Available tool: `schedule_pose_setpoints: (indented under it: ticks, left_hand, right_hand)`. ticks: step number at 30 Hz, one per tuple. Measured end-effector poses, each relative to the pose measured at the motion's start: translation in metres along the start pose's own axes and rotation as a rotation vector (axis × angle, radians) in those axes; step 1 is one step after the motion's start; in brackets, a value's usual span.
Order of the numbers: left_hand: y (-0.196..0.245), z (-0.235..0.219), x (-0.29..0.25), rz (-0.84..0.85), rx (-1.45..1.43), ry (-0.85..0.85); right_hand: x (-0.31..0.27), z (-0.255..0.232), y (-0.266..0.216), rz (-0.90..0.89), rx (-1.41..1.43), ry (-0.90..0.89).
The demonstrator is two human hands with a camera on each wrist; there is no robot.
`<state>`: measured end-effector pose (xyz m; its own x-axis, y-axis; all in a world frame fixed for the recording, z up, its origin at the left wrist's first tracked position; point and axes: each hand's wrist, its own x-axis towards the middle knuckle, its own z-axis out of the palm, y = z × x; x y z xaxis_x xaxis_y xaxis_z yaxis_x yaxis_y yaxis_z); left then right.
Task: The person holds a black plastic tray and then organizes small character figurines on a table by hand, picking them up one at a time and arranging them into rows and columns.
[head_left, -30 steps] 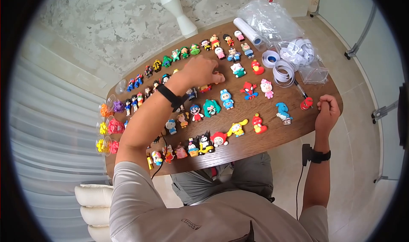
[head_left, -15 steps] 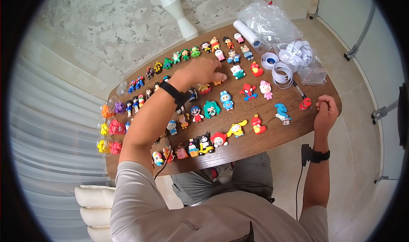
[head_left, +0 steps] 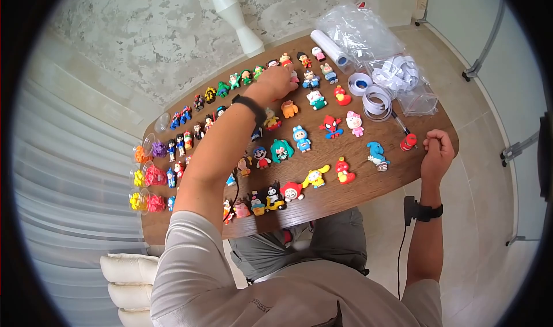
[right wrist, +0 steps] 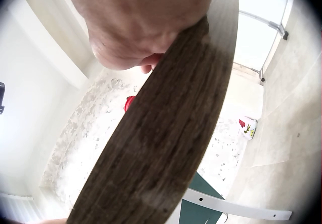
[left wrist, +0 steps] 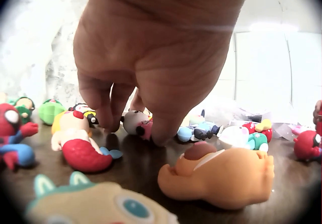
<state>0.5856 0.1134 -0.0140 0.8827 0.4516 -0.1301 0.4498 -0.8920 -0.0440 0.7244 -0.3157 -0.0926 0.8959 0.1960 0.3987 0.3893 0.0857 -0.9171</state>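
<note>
My left hand (head_left: 275, 85) reaches across to the far rows of small figurines. In the left wrist view its thumb and fingers come down on either side of a panda figurine (left wrist: 135, 122) with pink on its body, pinching it at the tabletop. Nearer lie an orange figurine (left wrist: 221, 176) on its back and a figurine with a red tail (left wrist: 85, 153). My right hand (head_left: 438, 154) rests at the table's right edge with loosely curled fingers, holding nothing. Beside it is a red item (head_left: 408, 142) with a black pen against it.
Rows of colourful figurines cover the wooden table (head_left: 368, 191). At the far right lie a white roll (head_left: 329, 46), clear plastic bags (head_left: 351, 30) and coils of white tape (head_left: 377, 103). Clear cups with yellow and pink pieces (head_left: 154, 175) stand at the left end.
My left hand has moved away from the orange figurine, uncovering it, and over to the panda figurine farther back. My right hand stays at the table edge.
</note>
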Motion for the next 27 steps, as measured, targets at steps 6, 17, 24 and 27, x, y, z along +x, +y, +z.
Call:
schedule_pose_setpoints:
  ticks: [6, 17, 24, 27]
  left_hand:
    - [-0.006, -0.001, -0.003, -0.037, 0.006, -0.017]
    - [0.006, -0.027, -0.026, -0.027, -0.012, 0.074]
    - [0.018, -0.036, -0.081, 0.133, -0.066, -0.112]
    - [0.019, -0.020, -0.081, 0.139, -0.011, -0.101]
  right_hand:
    - [0.000, 0.001, 0.002, 0.003, 0.024, 0.001]
    - [0.000, 0.001, 0.001, -0.004, 0.017, 0.001]
    - [0.000, 0.001, 0.001, -0.010, 0.022, -0.012]
    - [-0.001, 0.002, 0.001, -0.014, 0.032, -0.014]
